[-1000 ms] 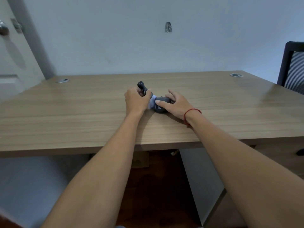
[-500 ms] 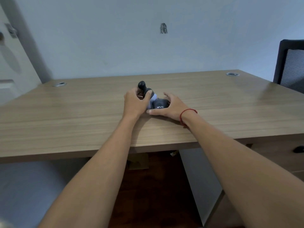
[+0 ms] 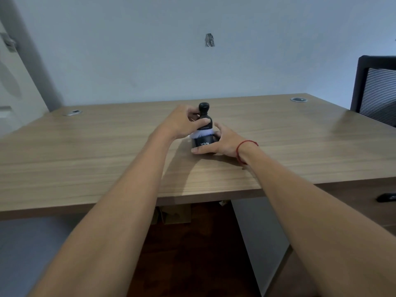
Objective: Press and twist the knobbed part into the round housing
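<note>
A: Head view, surface and room?

B: A light-brown wood-grain desk stands against a pale blue-grey wall. Two round metal cable grommets sit at the far corners. A black mesh-backed chair stands at the right.

A: Legible writing?

B: White letters "WISE" show on the black cylindrical cap.

A: Containers and contents?

B: The cap stands upright on the desk, mid-surface. White bristles of the black knob-handled brush meet its rim; depth of insertion cannot be determined.

A: Grip state?

B: The left hand pinches the brush handle. The right hand, with a red cord at the wrist, curls around the cap.
</note>
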`<action>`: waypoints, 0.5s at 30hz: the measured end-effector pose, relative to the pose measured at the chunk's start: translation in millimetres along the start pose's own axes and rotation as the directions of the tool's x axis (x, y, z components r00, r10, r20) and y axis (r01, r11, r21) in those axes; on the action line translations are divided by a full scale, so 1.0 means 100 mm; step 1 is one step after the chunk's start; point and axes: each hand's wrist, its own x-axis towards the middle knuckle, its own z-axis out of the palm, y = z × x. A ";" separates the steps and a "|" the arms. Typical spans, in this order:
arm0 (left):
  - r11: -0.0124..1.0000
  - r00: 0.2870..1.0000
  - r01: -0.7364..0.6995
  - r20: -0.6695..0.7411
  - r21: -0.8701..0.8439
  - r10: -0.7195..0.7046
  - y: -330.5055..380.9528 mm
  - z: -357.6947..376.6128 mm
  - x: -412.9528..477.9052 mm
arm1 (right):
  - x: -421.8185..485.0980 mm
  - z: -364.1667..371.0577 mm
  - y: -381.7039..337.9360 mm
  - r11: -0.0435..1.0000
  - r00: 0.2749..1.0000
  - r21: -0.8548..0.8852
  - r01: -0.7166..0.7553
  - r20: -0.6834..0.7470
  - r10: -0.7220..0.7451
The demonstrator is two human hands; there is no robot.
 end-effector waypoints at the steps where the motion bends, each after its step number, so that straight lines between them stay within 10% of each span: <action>1: 0.998 0.999 0.007 -0.048 0.060 -0.004 -0.01 0.03 0.03 | 0.00 0.00 0.01 1.000 1.000 0.011 -0.005 0.012 0.004; 10: 0.996 0.955 0.015 0.295 0.088 -0.040 0.23 -0.29 -0.09 | 0.05 0.00 0.05 0.999 0.999 0.003 0.044 -0.009 -0.044; 15: 0.999 0.991 0.029 0.132 -0.023 -0.025 0.18 -0.12 -0.09 | 0.03 -0.02 0.02 0.996 0.998 -0.055 0.071 0.004 -0.071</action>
